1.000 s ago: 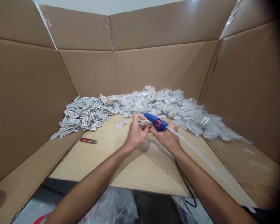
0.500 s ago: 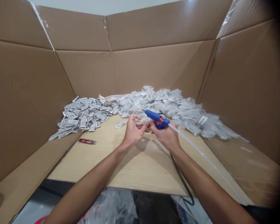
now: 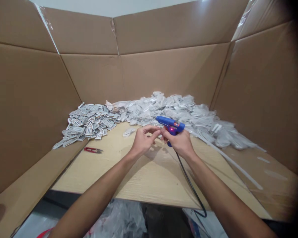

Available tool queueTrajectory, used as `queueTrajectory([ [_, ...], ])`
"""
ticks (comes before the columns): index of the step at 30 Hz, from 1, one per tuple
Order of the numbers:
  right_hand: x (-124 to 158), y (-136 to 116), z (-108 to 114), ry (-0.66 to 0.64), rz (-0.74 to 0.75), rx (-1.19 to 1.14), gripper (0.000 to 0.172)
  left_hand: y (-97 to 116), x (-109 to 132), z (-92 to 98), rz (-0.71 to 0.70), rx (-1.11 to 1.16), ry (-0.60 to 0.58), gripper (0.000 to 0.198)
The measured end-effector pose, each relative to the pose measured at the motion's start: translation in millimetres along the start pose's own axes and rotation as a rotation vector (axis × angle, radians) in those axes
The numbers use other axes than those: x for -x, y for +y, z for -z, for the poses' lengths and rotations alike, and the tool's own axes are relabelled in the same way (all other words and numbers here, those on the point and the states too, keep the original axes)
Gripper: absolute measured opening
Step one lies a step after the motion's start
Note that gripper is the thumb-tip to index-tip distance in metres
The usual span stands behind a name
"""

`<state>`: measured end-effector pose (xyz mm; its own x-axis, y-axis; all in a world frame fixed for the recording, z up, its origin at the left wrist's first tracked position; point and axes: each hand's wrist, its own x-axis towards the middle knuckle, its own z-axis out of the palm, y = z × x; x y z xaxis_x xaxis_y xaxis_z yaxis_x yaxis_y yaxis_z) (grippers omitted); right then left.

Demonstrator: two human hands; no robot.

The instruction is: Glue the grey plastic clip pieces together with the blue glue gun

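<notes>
My right hand (image 3: 180,142) is wrapped round a blue hot glue gun (image 3: 167,122), which has a lit red light on its side. The gun's nozzle points left, above my fingers. A long translucent glue stick (image 3: 228,157) trails from its rear down to the right. Close beside it, my left hand (image 3: 144,140) has its thumb and fingers pinched together, meeting the right fingertips. Whatever lies between the fingertips is too small and covered to make out. Part of a grey-and-white arch-patterned piece (image 3: 157,125) shows just behind the hands.
Loose grey-and-white arch-shaped pieces (image 3: 89,120) are heaped at the back left. Bagged pieces (image 3: 164,107) pile along the back and right. Red thread snips (image 3: 93,150) lie left on the wooden table (image 3: 149,181). A black cord (image 3: 191,185) hangs over the front edge. Cardboard walls (image 3: 173,72) enclose the table.
The glue gun has tilted and shifted slightly right, bringing its handle into view. The glue stick's far end has swung upward. Both hands remain together at about the same place.
</notes>
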<state>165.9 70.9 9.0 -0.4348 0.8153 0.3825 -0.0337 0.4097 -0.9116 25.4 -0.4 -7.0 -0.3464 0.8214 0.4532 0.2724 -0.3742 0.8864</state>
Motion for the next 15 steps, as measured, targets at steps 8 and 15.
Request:
queueTrajectory([
  [8,-3.2,4.9,1.9,-0.044,-0.027,-0.113,0.032,5.8,-3.1,10.7,0.017,0.032,-0.078,0.034],
  [15,-15.5,15.6,7.7,0.053,-0.05,-0.277,0.037,47.0,-3.5,58.7,0.189,-0.001,-1.078,0.032],
])
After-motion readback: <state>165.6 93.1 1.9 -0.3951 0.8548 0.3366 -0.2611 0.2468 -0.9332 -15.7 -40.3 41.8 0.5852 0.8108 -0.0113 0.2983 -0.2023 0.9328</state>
